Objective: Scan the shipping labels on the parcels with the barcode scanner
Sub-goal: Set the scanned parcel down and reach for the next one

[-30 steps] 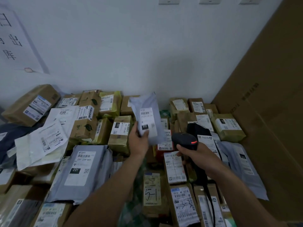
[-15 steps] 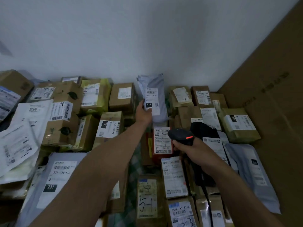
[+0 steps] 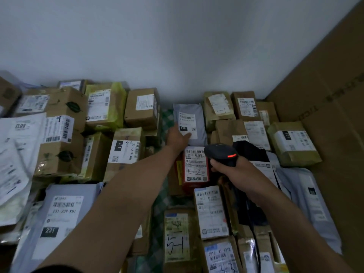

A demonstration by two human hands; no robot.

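**Item under task.** The barcode scanner [image 3: 220, 154], black with a lit orange strip, is held above the middle of the parcel heap. Its nose points away from the camera. The right hand [image 3: 235, 172] is wrapped round its handle, and its cable [image 3: 256, 243] trails down towards the bottom edge.

**Adjacent.** A red parcel [image 3: 195, 164] lies label-up just beside the scanner's nose, on its left. Beyond it a grey mailer [image 3: 194, 117] stands in the back row against the wall [image 3: 177, 46]. The left hand [image 3: 178, 137] holds the mailer at its lower corner, with the thumb laid across the bottom of its shipping label [image 3: 188, 125].

**Step, as judged.** The mailer is being handled at the back row while the scanner waits. The next move calls for turning the scanner's window square onto an unread barcode, and the red parcel's is nearest. The angle must be flat enough to avoid glare off the label.

**Not determinable.**
- The scanner's window faces away and no beam spot shows on any label.
- The trigger finger is hidden.
- The left hand's fingers are out of sight behind the mailer, so the pinch is inferred from the thumb.
- Both forearms cover parcels.
- The bottom row is cut off by the frame edge.
- Labels at far left are too blurred to read.
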